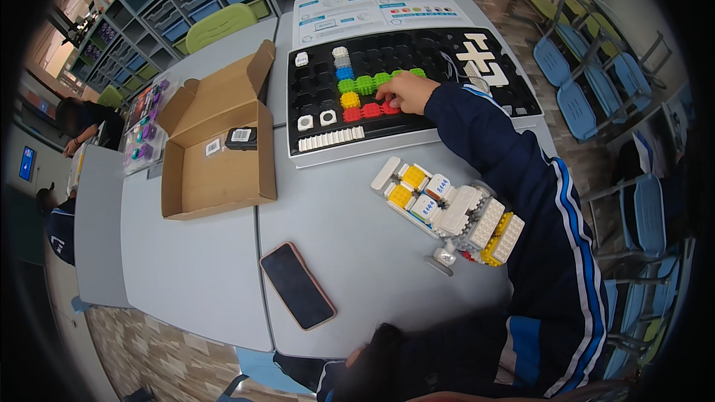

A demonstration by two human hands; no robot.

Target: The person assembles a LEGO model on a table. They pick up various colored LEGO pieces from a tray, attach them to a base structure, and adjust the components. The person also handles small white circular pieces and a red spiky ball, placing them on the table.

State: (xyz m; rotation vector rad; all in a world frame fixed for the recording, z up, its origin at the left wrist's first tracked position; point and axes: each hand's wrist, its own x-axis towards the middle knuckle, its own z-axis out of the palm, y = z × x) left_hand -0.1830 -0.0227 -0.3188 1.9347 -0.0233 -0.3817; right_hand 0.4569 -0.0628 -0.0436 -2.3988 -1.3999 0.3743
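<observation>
My right hand [410, 93] reaches into the black tray [302, 89] of a building-block kit, fingers bent together and pointing down. Its fingertips are between a row of green blocks [365, 85] and a row of red blocks [371, 112]; whatever they pinch is hidden. A yellow block [349, 100], a blue block [344, 74] and grey blocks [341, 59] lie left of it. Below my forearm stands a vehicle built of white, grey and yellow blocks [454, 212]. At the lower edge, a small patch of skin may be my left hand [354, 358]; its fingers do not show.
An open cardboard box [216, 193] holding a small black device [242, 138] sits left of the tray. A phone [298, 285] lies near the table's front. A printed sheet [380, 11] rests behind the tray. Blue chairs [577, 104] stand at right; other people are at far left.
</observation>
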